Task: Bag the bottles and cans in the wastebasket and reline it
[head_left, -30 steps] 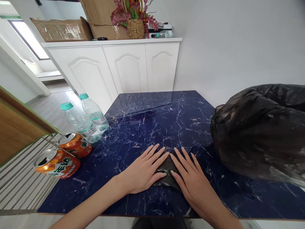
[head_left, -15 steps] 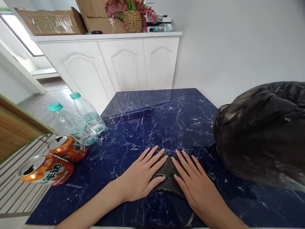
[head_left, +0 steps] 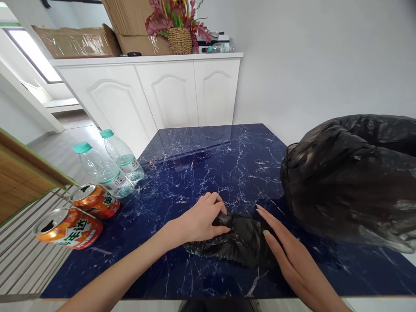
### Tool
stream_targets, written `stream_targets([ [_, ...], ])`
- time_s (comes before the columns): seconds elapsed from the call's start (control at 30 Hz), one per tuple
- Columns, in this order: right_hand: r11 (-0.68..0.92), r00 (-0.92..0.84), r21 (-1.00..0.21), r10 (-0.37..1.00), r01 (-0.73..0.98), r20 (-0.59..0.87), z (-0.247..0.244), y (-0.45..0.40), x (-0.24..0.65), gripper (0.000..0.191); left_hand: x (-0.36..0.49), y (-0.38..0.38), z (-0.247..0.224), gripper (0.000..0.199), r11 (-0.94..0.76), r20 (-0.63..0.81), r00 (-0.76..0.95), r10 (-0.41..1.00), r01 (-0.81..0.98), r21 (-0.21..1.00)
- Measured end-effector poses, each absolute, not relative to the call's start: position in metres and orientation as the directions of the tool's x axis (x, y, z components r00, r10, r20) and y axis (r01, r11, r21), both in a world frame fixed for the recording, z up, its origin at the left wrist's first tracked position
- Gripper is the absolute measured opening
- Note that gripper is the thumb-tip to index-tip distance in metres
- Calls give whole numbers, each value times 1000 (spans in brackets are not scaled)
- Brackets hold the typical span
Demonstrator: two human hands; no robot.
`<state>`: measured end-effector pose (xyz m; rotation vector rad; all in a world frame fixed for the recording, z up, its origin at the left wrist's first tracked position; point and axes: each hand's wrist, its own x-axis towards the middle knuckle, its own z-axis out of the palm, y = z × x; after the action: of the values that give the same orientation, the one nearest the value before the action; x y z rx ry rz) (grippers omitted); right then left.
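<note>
**Slick film, glossy table: a loose fold is looking like the weak spot**

The thin black plastic bag [head_left: 245,242], folded into a rough, crinkled strip, is lying near the front edge of the dark blue, white-veined glossy table [head_left: 201,173], right between the two hands. The left hand [head_left: 202,219] is curling its fingers over the strip's upper left part, thumb pressing on top, and it seems to be gripping a pinch of plastic, though its fingertips are hiding underneath. The right hand [head_left: 290,255] is staying out of any grip: thumb and forefinger are stretching straight along the strip's right end, spread apart, while its other fingers are hiding from view.

So where is the trouble lurking? That right end, folks! With no fingers closing on it, the springy film could be fanning out and undoing its creases. A sharp tug from the left could be sending the whole strip skidding, since shiny plastic on a polished surface is offering little hold. Those long nails could be snagging the film, too.

Over on the left, two opened orange drink cans [head_left: 69,232] are standing by the edge, near two clear teal-capped bottles [head_left: 104,171]; a wide elbow swing could be toppling them. On the right, a bulging black plastic sack [head_left: 351,186] is crowding the right hand's side.
</note>
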<state>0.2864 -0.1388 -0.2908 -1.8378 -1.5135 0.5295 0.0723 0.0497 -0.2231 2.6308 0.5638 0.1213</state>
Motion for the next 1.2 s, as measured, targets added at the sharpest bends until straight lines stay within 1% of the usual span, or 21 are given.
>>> stream_targets([
  [0.1, -130, 312, -764, 945, 633, 98, -291, -143, 295, 53, 76, 50, -211, 25, -791, -90, 928, 363, 358, 496],
  [0.2, -146, 374, -818, 923, 556, 89, -290, -142, 299, 51, 78, 56, -195, 22, -744, -188, 905, 382, 421, 519],
  [0.27, -149, 398, -848, 914, 509, 78, -289, -140, 300, 51, 81, 66, -185, 23, -709, -210, 890, 405, 451, 541],
  [0.4, -130, 412, -874, 907, 469, 86, -287, -138, 298, 50, 97, 102, -169, 34, -623, -145, 875, 461, 436, 650],
  [0.53, -93, 404, -871, 906, 483, 128, -287, -137, 297, 47, 133, 144, -162, 49, -618, -6, 826, 564, 427, 660],
  [0.6, -85, 404, -863, 903, 497, 144, -287, -136, 298, 46, 158, 160, -163, 54, -599, 27, 809, 587, 412, 686],
  [0.73, -85, 415, -856, 896, 510, 159, -287, -134, 298, 44, 220, 178, -176, 59, -509, -3, 823, 568, 354, 784],
  [0.83, -124, 429, -860, 895, 495, 118, -286, -134, 296, 42, 272, 180, -190, 55, -542, 36, 855, 517, 294, 787],
  [0.9, -156, 447, -857, 890, 491, 94, -284, -134, 294, 41, 303, 178, -201, 57, -597, 105, 851, 514, 268, 756],
  [1.0, -180, 459, -844, 884, 505, 86, -284, -133, 291, 39, 333, 172, -217, 72, -683, 220, 830, 513, 240, 689],
  [1.07, -169, 453, -842, 886, 512, 98, -286, -133, 290, 39, 336, 167, -226, 72, -761, 316, 810, 494, 228, 607],
  [1.1, -167, 454, -844, 886, 509, 99, -286, -133, 290, 39, 333, 165, -230, 68, -819, 376, 801, 466, 230, 526],
  [1.13, -176, 460, -848, 883, 500, 88, -287, -133, 289, 39, 328, 163, -232, 62, -879, 435, 797, 419, 235, 415],
  [1.2, -214, 483, -855, 874, 473, 48, -287, -133, 288, 39, 315, 163, -236, 51, -962, 513, 814, 273, 238, 135],
])
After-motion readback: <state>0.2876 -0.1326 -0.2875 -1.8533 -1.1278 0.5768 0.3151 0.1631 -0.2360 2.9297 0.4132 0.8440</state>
